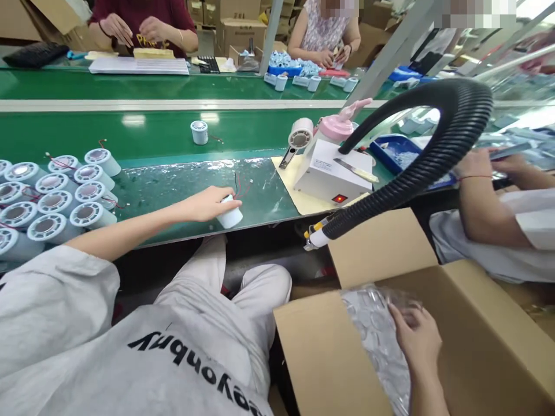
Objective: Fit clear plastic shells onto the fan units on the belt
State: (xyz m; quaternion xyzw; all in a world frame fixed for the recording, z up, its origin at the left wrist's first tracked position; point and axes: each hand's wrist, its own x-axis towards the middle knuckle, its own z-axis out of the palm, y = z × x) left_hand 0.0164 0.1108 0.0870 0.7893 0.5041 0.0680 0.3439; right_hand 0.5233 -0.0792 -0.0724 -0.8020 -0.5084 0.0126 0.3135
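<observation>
My left hand (211, 203) is closed over a light blue cylindrical housing (231, 216) at the near edge of the bench. Thin red and black wires rise from its top. Off to the right, my right hand (417, 332) pinches the rim of a clear plastic tray (376, 332) with round pockets. That tray lies along the inner side of an open cardboard box (472, 335). More blue housings (54, 202) with round grilles and wires stand grouped at the left of the bench. One single housing (200, 133) stands farther back on the green belt.
A white box-shaped device (329, 170) with a lit red switch stands on a yellowish board (288, 185). A thick black hose (455, 115) arches over toward the cardboard box. Behind it are a pink-lidded cup (337, 127) and a blue tray (392, 150). Co-workers sit opposite and at right.
</observation>
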